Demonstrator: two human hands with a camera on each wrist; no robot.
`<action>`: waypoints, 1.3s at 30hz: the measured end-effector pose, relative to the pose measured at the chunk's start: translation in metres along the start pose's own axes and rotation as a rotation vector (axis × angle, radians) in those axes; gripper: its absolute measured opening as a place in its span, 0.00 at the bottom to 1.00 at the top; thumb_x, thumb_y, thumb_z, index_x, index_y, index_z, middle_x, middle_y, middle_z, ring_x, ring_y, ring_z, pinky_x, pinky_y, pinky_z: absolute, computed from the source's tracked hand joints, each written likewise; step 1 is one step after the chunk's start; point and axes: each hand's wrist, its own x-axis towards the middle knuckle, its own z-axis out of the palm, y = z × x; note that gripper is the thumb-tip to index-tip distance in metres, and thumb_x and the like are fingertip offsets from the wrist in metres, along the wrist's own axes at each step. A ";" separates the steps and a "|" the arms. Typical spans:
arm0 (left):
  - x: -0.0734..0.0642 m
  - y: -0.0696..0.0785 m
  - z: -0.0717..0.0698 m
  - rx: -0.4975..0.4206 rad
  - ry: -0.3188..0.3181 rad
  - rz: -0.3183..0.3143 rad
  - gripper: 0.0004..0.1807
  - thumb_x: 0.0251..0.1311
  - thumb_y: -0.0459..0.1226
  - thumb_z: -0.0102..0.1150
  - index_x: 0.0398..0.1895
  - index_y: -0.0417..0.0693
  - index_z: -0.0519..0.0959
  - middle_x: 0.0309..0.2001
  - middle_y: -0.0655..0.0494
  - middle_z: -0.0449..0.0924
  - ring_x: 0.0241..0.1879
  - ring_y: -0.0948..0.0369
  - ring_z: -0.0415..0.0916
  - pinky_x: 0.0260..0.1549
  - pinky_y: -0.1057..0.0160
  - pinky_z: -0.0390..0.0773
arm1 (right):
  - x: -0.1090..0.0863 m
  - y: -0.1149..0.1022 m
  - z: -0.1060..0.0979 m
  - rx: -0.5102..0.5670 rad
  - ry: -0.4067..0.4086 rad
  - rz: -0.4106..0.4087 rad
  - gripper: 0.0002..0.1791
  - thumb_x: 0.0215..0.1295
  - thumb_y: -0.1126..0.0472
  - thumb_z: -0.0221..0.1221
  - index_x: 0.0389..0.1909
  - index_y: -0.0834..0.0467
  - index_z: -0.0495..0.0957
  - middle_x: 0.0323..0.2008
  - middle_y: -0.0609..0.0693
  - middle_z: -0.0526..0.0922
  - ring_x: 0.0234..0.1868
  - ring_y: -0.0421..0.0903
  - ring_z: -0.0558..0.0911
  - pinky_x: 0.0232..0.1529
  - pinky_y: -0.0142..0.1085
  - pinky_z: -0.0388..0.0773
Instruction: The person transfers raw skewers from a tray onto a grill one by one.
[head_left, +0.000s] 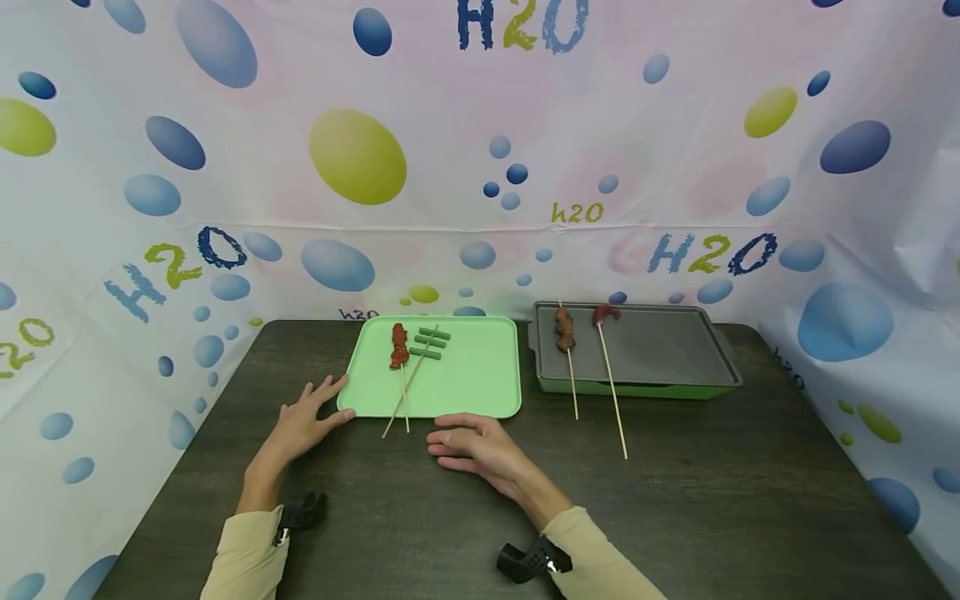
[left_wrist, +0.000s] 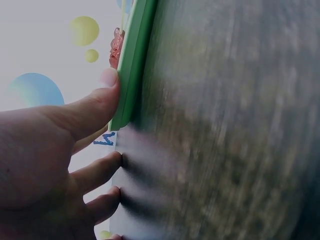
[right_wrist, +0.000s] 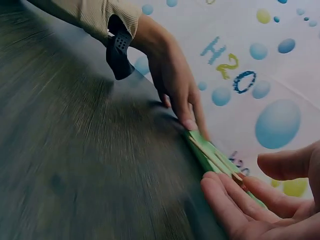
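Observation:
A light green tray (head_left: 480,379) lies on the table. My left hand (head_left: 302,425) is at its front left corner, fingers spread, with the thumb (left_wrist: 107,82) against the rim. Two skewers cross on the tray: one with red meat pieces (head_left: 399,347), one with green vegetable pieces (head_left: 430,342). Their stick ends stick out over the front rim. Just in front of that rim hovers my right hand (head_left: 483,454), its fingers loosely bent and nothing in them. In the right wrist view its fingers overlap the tray (right_wrist: 201,157).
Right of the tray stands a grey grill plate (head_left: 667,342) on a green base. A brown meat skewer (head_left: 565,329) and one with a curled reddish piece (head_left: 606,314) lie across it, their sticks reaching over its front edge. A patterned sheet (head_left: 450,208) hangs behind the dark table.

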 end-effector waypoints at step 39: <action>0.000 0.001 0.002 -0.009 0.022 -0.006 0.42 0.72 0.51 0.60 0.80 0.40 0.57 0.78 0.28 0.47 0.75 0.26 0.36 0.62 0.17 0.35 | 0.041 -0.007 0.028 0.112 0.045 -0.022 0.24 0.68 0.78 0.59 0.64 0.78 0.71 0.50 0.71 0.84 0.50 0.54 0.88 0.53 0.43 0.83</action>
